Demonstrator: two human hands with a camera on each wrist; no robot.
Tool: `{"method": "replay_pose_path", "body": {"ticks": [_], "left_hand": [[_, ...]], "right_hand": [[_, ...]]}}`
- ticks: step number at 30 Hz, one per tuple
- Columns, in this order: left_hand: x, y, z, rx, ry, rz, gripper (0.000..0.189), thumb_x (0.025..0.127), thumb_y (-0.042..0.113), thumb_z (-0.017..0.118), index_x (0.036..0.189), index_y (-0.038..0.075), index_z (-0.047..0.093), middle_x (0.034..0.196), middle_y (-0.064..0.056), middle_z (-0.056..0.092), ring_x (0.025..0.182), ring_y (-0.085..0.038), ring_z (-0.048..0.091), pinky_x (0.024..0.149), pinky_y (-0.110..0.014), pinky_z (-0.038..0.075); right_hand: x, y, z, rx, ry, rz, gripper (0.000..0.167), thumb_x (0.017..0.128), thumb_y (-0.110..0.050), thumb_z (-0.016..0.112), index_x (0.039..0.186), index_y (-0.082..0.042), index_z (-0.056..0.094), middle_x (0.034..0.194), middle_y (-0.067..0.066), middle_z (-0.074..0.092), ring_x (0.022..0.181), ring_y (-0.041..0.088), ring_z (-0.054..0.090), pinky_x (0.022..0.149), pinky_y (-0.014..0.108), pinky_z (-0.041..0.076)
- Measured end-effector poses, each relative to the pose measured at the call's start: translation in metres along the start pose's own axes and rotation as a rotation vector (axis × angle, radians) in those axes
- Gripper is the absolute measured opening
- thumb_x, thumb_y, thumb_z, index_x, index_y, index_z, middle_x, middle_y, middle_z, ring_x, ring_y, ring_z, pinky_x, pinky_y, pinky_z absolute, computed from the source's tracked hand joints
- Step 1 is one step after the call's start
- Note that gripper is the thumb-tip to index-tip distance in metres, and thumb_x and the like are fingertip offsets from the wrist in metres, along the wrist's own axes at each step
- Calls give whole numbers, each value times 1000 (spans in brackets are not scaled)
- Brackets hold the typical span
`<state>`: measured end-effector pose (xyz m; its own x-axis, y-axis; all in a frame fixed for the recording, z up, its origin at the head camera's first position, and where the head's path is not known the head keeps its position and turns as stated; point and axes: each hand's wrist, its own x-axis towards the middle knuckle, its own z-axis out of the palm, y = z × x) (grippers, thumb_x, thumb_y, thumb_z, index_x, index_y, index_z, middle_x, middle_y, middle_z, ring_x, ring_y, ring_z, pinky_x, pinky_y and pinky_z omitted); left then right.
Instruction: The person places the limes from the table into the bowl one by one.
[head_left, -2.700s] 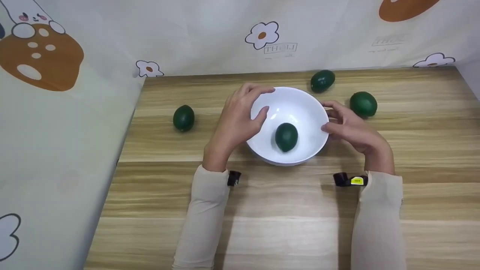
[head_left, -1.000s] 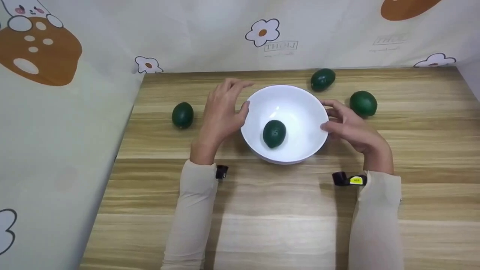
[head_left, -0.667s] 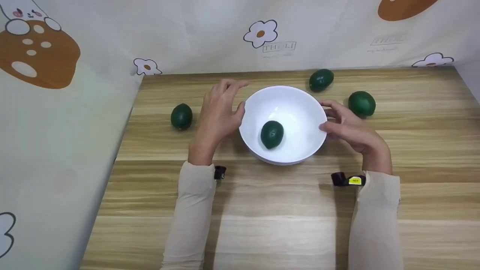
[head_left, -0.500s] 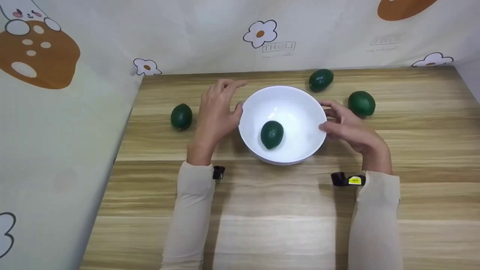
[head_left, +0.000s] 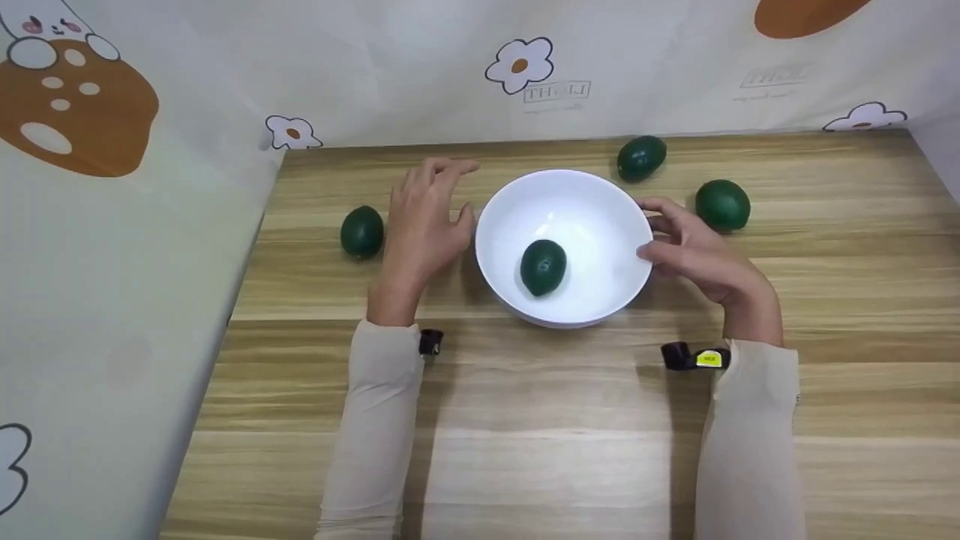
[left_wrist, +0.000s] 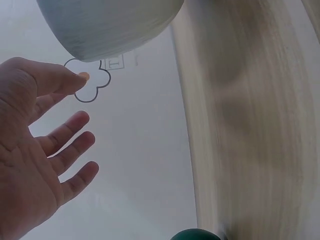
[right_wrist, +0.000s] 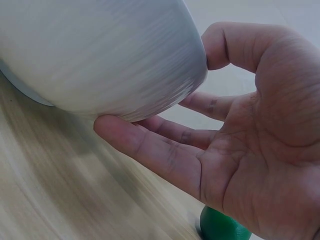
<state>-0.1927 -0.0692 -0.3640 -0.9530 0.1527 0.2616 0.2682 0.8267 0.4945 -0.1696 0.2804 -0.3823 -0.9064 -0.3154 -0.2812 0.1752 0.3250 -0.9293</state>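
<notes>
A white bowl (head_left: 600,292) stands on the wooden table with one dark green lime (head_left: 543,268) lying inside it, left of the middle. My right hand (head_left: 697,255) holds the bowl's right side, thumb on the rim and fingers against the outer wall. The right wrist view shows those fingers (right_wrist: 150,155) along the underside of the bowl's wall (right_wrist: 115,55). To the left of the bowl, my left hand (head_left: 424,221) is raised with loosely spread fingers and nothing in it. Its thumb points toward the rim, and a gap shows beside the bowl in the left wrist view.
A second lime (head_left: 362,232) lies just left of my left hand. Behind the bowl at right is another lime (head_left: 641,158), and one more lime (head_left: 722,205) sits beyond my right hand. A printed cloth wall (head_left: 405,75) borders the table's back and left.
My left hand has moved left, from over the bowl to beside it. Inside the bowl the lime has shifted left. My right hand has kept its hold on the rim.
</notes>
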Motion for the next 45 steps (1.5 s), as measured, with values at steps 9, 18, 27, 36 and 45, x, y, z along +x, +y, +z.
{"method": "replay_pose_path", "body": {"ticks": [9,18,27,36,45], "left_hand": [[-2,-11,-4,-26,12,-4,49,98,14,71,146,21,63,145,-11,61,138,-33,53,120,-54,38],[0,-15,-7,-13,13,-35,51,97,14,71,146,22,62,146,-11,60,143,-34,51,123,-55,35],[1,-25,-7,-17,37,-37,50,96,12,73,145,20,64,145,-13,60,142,-36,51,121,-57,35],[-1,-32,-10,-25,57,-27,50,95,11,73,144,19,64,143,-14,61,138,-37,54,119,-58,37],[0,-35,-14,-22,38,-66,50,97,14,72,146,21,62,145,-12,60,143,-34,51,125,-56,31]], "right_hand": [[1,1,1,28,-10,-12,65,100,-9,60,160,-15,37,158,18,48,126,25,61,89,31,63],[1,1,1,26,-8,-8,66,100,-9,60,161,-15,36,159,19,46,130,28,58,91,29,62],[2,1,1,30,-11,-14,67,100,-6,59,161,-14,35,160,19,46,134,31,55,92,27,61],[2,-1,1,-7,1,-1,67,99,-11,60,162,-13,34,161,19,46,135,34,56,89,28,63],[1,0,-1,-16,0,-7,66,100,-11,60,161,-14,35,159,20,47,128,28,59,90,29,63]]}}
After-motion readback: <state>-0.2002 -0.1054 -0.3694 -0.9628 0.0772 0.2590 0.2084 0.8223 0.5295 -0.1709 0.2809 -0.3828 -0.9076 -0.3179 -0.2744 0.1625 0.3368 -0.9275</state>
